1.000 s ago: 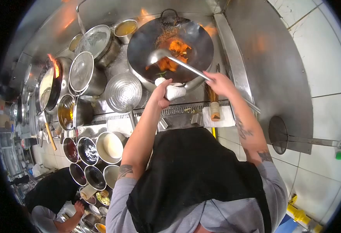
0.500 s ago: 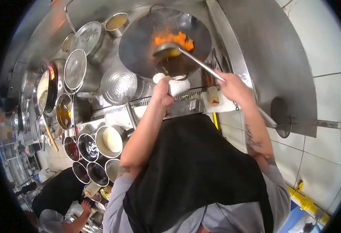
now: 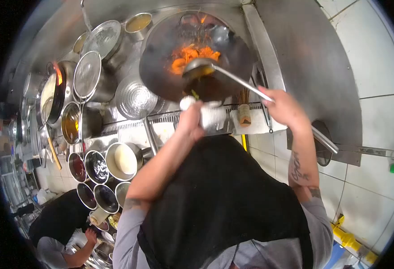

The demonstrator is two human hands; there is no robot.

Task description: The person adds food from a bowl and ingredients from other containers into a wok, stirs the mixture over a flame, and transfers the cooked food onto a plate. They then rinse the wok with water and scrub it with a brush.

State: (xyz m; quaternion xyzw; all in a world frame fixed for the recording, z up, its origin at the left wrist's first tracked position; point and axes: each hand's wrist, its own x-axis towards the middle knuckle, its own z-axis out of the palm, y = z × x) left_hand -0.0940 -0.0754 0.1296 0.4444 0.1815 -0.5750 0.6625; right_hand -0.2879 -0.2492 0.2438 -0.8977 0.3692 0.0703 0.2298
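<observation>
A dark wok point(image 3: 161, 58) stands over the burner at the top middle, with orange pieces of food point(image 3: 189, 57) in it. My left hand point(image 3: 190, 121) is closed round a white cloth point(image 3: 212, 117) at the wok's near edge; the part of the wok under the cloth is hidden. In my right hand point(image 3: 286, 107) is the long metal handle of a ladle point(image 3: 239, 80), gripped partway along. The ladle's bowl is inside the wok, just on the near side of the food, and looks slightly blurred.
Left of the wok lies a perforated strainer point(image 3: 136, 96), beside pots topped with a mesh sieve point(image 3: 88, 75). Several sauce pots point(image 3: 124, 159) line the left. A bamboo brush point(image 3: 244, 114) stands right of the cloth. A co-worker point(image 3: 62, 219) is at lower left.
The wok's near edge has come closer to me and its far side shows flame. My left hand is slightly lower. My right hand and the ladle have shifted right and towards me.
</observation>
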